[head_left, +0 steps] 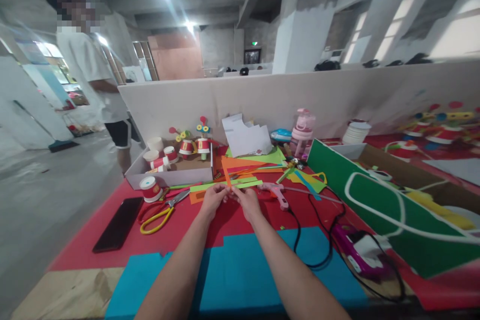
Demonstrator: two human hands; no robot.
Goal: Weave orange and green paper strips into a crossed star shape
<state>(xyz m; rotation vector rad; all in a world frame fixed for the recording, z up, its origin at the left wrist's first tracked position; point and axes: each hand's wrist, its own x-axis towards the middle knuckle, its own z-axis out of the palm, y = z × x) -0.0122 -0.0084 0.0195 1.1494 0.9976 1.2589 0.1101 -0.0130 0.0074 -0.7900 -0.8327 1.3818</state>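
Note:
Over the red tabletop my left hand (215, 200) and my right hand (246, 201) meet, both with fingers pinched. A narrow orange paper strip (227, 172) rises from between their fingertips. Light green paper strips (248, 183) and an orange sheet (195, 197) lie just behind and beside the hands. To the right of my right hand rests a pink glue gun (276, 194) with a black cord. Scissors with red and yellow handles (162, 214) lie left of my left hand, blades pointing toward it. Blue sheets (240, 270) are under my forearms.
A black phone (118, 224) and a paper cup (150, 190) are on the left. Behind them, a white box (187, 178) holds cups and small cup figures. A green-sided box (360, 210) and a purple power strip (358, 252) stand right. A person (90, 65) stands beyond the table.

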